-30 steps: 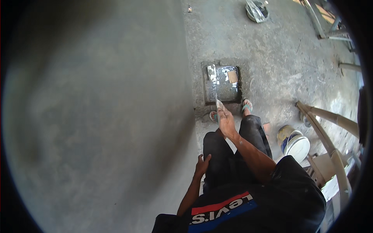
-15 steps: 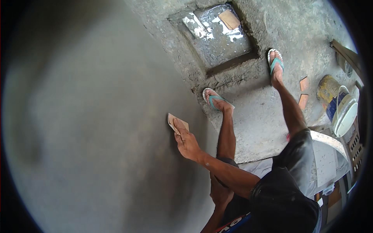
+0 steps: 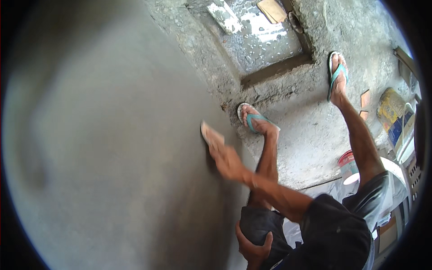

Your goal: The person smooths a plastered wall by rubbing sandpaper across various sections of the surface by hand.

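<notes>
My right hand (image 3: 222,155), blurred by motion, holds a flat tan piece (image 3: 209,132) at the smooth grey plastered surface (image 3: 112,135) filling the left half of the view. Lower down, my left hand (image 3: 249,247) grips my left knee (image 3: 259,225), thumb and fingers around the dark cloth. My feet in sandals with teal straps (image 3: 257,121) stand on rough concrete, one on each side of the near part of a square recessed pit (image 3: 274,67).
The pit holds tan tiles (image 3: 271,11) and a white-smeared slab (image 3: 223,15). At the right are brick pieces (image 3: 365,98), a yellow-and-blue bucket (image 3: 389,112), a red-and-white pail (image 3: 348,166), pale boards (image 3: 382,202) and a timber length (image 3: 405,63) near the frame's edge.
The view has swung closer to the smooth surface. My right arm moved left onto it with the tan piece, then slightly right since half a second ago. My left hand remains at my knee.
</notes>
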Demonstrator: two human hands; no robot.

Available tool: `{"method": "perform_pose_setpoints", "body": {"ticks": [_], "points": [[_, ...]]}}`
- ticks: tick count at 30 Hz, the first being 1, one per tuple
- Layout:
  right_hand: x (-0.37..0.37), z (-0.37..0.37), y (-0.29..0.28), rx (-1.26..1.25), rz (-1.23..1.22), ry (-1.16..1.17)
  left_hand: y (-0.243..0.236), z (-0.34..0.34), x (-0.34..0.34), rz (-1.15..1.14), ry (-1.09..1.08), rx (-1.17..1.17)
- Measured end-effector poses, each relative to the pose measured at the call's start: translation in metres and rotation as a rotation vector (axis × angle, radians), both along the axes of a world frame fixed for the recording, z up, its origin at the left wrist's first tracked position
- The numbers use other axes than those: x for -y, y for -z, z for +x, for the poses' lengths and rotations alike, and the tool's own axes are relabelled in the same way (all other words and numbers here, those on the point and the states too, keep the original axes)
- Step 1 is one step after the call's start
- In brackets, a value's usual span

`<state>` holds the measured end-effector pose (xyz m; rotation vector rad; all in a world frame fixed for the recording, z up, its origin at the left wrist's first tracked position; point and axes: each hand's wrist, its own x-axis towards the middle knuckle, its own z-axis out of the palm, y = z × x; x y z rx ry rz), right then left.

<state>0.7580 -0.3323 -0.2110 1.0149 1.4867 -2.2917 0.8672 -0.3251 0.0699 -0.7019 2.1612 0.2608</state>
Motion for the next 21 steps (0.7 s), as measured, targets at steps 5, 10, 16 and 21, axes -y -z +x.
{"method": "perform_pose_setpoints", "body": {"ticks": [5,10,16,21], "points": [[-0.041,-0.043,0.121,0.181,0.085,0.011,0.009,0.000,0.002,0.088,0.010,-0.010],[-0.012,-0.010,0.104,-0.043,0.159,-0.020,0.008,-0.013,0.001,0.028,0.024,0.002],[-0.025,0.005,0.130,0.132,0.018,-0.156,0.007,-0.021,-0.003,0.059,-0.005,0.034],[-0.009,0.016,0.096,0.074,0.103,-0.094,0.006,-0.017,-0.003,0.041,-0.014,0.033]]}}
